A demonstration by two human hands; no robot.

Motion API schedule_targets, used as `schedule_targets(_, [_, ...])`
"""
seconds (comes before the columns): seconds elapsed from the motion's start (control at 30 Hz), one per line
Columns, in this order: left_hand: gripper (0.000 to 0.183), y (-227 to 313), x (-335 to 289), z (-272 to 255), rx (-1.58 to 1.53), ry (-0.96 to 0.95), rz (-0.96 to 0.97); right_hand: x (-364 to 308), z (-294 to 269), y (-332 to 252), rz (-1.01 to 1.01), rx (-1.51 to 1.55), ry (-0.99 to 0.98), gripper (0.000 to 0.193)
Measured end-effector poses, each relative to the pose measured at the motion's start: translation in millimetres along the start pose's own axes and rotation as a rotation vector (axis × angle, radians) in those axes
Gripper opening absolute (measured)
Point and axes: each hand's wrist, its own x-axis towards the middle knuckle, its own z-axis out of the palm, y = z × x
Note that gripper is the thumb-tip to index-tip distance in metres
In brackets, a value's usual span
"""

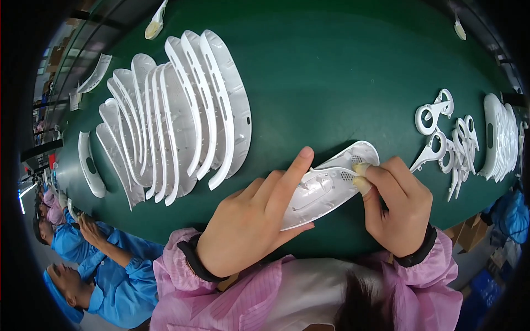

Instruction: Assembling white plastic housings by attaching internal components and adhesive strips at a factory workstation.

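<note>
Over the near edge of the table, my left hand (243, 226) holds a long white plastic shell (314, 193) with its hollow side up. The index finger stretches along the shell's far side while the thumb is under the near rim. Inside the shell are molded ribs, and a patch of small holes shows at its right end. My right hand (398, 207) pinches at that end, thumb and index finger close together on the shell. Pale yellowish covers sit on those two fingertips. Whether a small piece is between them is hidden.
Several similar white shells (234, 99) stand in overlapping rows on the green table (326, 71). White ring-ended parts (436, 146) lie in a pile at right, beside nested shells (499, 140). A curved strip (90, 165) lies far left. A person in blue (124, 281) sits at lower left.
</note>
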Motion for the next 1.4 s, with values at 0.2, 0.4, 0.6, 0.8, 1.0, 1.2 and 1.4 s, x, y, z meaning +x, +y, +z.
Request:
schedule_targets(0.2, [0.088,1.7,4.0,-0.5,0.018,-0.014,0.003,13.4,-1.5,-5.3,0.047,0.050,-0.063,0.026])
schedule_targets(0.4, [0.078,8.2,5.2,1.7,0.055,-0.031,-0.050,11.2,-9.0,2.5,-0.062,0.092,-0.158,0.045])
schedule_targets(0.6, [0.077,10.6,5.4,-3.9,0.108,-0.021,-0.109,4.7,3.0,6.5,-0.115,-0.063,-0.059,0.033])
schedule_targets(0.8, [0.068,12.1,8.4,-8.3,0.077,0.009,-0.114,7.6,0.6,7.4,-0.159,-0.097,-0.093,0.030])
schedule_targets(1.0, [0.059,16.4,11.4,-9.9,0.057,0.007,-0.167,4.5,5.3,5.6,-0.225,-0.164,-0.034,0.017])
schedule_targets(1.2, [0.056,15.4,12.6,-7.2,0.056,0.032,-0.120,1.5,8.5,14.8,-0.209,-0.094,0.004,0.017])
schedule_targets(1.4, [0.053,16.8,17.0,-6.6,0.010,0.073,-0.135,10.9,14.2,21.6,-0.201,0.084,-0.026,0.018])
